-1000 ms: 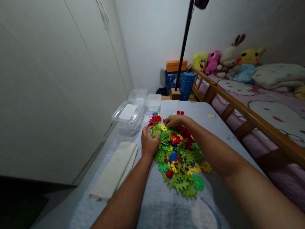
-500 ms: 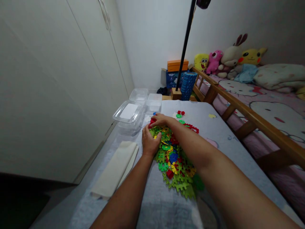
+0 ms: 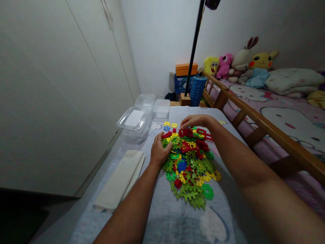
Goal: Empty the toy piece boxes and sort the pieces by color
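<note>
A heap of plastic building pieces [image 3: 193, 162], green, yellow, red and blue, lies on the cloth-covered table; some are notched discs, others toothed plates. My left hand [image 3: 158, 151] rests against the heap's left side, fingers reaching forward and thumb apart, so it is open. At the far side, my right hand [image 3: 195, 121] arches over the heap with its fingers bent down and loosely apart. Its fingertips are at a red toothed piece [image 3: 186, 133]; its thumb is hidden. Beyond the left hand lie a blue disc [image 3: 167, 128] and two yellow discs.
Clear plastic boxes [image 3: 133, 118] stand at the table's far left, one with a white label. A folded cream cloth [image 3: 120, 181] lies left of my left arm. A wooden bed rail [image 3: 254, 117] runs along the right. A black pole [image 3: 194, 49] rises behind the table.
My right hand has moved right from beside the left hand to the heap's far middle. The discs beyond the left hand are now uncovered. My left hand stays against the heap.
</note>
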Available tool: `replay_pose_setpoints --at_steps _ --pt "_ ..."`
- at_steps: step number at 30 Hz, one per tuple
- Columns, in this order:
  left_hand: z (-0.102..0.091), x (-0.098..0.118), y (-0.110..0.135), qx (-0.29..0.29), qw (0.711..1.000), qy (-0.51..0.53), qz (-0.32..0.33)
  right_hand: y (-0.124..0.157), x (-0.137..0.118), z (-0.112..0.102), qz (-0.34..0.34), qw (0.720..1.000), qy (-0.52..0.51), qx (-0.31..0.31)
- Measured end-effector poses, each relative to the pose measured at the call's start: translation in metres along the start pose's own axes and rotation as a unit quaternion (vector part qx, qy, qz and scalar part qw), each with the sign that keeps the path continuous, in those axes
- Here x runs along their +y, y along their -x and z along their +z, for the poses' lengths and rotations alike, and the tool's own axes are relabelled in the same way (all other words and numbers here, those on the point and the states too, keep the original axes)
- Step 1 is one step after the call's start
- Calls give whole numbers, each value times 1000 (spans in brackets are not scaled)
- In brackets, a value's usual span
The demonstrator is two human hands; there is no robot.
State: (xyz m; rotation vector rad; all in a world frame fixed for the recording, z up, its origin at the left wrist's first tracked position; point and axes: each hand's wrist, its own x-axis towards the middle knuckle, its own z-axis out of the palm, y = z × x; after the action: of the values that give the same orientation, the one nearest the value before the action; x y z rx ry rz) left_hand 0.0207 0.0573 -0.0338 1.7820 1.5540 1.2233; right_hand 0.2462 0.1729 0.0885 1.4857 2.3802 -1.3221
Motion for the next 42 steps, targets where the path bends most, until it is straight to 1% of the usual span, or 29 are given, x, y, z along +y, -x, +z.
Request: replay_pose_setpoints --at_steps 1,3,5,6,7,8,10,12,15,16,18,19,20,21,23,25,26,28,31,34,36,38,40,42 --pt "0 0 0 -3 1000 3 0 -2 7 -4 13 999 -14 45" --pt "0 0 1 -6 1000 8 -2 -10 21 -5 69 984 15 161" --pt "-1 0 1 -7 1000 12 -3 -23 34 1 142 951 93 259" --pt "-1 0 1 -7 1000 12 -3 -28 39 6 170 936 130 281" --pt "-1 0 1 -6 1000 10 -2 -33 43 12 187 926 159 286" --pt "-1 0 1 -5 1000 8 0 -35 45 19 195 923 178 279" --pt "-1 0 0 -6 1000 0 11 -36 44 31 187 931 204 239" --pt "-1 0 0 -7 1000 -16 25 -30 36 39 157 944 220 187" --pt "0 1 0 8 999 -39 29 -14 16 43 96 971 202 82" --pt "0 1 0 18 999 -41 27 -9 10 43 85 977 190 51" --pt "-1 1 0 36 999 -28 27 1 -2 42 85 979 184 8" --pt "-1 0 0 46 999 -13 26 4 -6 41 91 977 194 0" --pt "-2 0 0 57 998 4 23 7 -10 42 96 973 211 5" --pt "-3 -1 1 69 997 20 16 8 -14 43 101 968 229 23" --pt "-5 -1 1 96 994 41 0 8 -20 48 105 957 257 85" --pt "-8 -2 1 111 993 34 -13 5 -24 53 95 952 261 132" --pt "-9 -1 1 105 994 22 -17 4 -25 54 88 953 255 139" --pt "-11 1 2 68 997 -13 -22 6 -22 55 78 959 235 139" --pt "-14 6 5 8 996 -90 -9 20 -3 51 108 957 205 172" --pt "-14 13 7 2 985 -169 11 46 32 51 170 943 189 213" --pt "-14 17 9 6 977 -211 25 61 55 58 228 928 182 231" --pt "-14 21 9 -10 968 -245 43 71 72 68 275 907 178 265" --pt "-14 25 6 -46 959 -273 55 75 79 80 289 894 184 289" --pt "-13 29 1 -82 952 -290 55 73 76 90 274 894 186 300"
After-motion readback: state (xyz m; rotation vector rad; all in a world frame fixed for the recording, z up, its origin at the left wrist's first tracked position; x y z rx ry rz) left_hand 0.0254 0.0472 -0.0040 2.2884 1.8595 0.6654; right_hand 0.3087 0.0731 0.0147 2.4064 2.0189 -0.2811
